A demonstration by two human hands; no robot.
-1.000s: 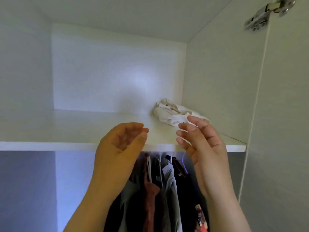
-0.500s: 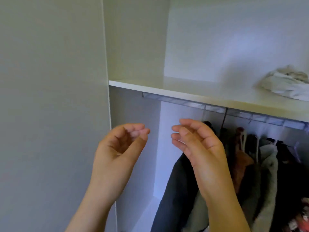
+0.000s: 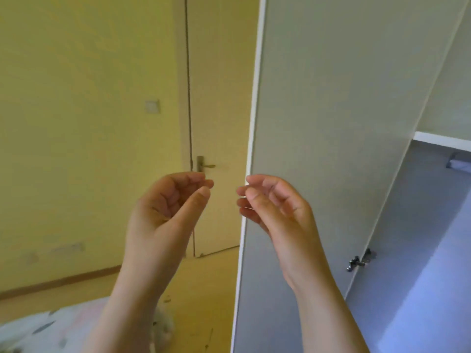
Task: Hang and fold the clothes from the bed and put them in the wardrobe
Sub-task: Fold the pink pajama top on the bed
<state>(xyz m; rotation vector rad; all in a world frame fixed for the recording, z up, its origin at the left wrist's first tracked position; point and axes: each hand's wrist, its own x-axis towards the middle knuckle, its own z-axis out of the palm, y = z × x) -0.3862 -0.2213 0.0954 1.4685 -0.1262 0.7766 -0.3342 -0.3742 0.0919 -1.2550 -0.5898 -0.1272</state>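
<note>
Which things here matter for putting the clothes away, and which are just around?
For the job: left hand, right hand, both empty; bed; open wardrobe door; wardrobe shelf.
Just around: room door, door handle, wall switch.

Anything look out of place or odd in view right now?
Only a few small dark scraps scattered on the floor beside the open wardrobe door, too blurred to identify. The left hand and right hand hold nothing; nothing else stands out.
</note>
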